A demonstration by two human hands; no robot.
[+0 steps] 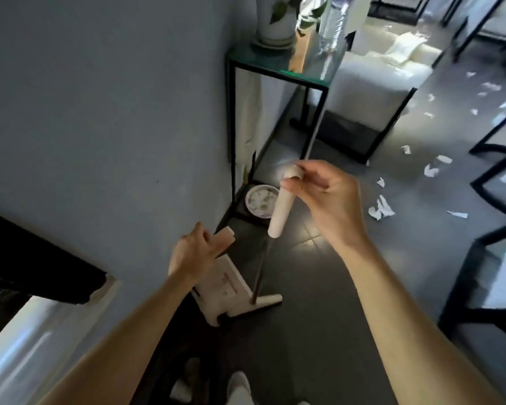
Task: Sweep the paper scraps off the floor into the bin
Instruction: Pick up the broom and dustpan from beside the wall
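My right hand (323,197) pinches the beige grip of a broom handle (281,211); its thin dark pole runs down to the broom head (268,301) on the dark tiled floor. My left hand (195,254) grips the beige top of the dustpan handle (224,233); the white dustpan (227,290) stands upright by the wall beside the broom head. White paper scraps (381,207) lie scattered on the floor to the right and further back (430,168). No bin is in view.
A grey wall fills the left. A black-framed glass side table (275,68) with a plant pot stands ahead, a small round dish (260,200) at its foot. Behind it is a white sofa (371,74). Black chair and table legs (491,182) line the right.
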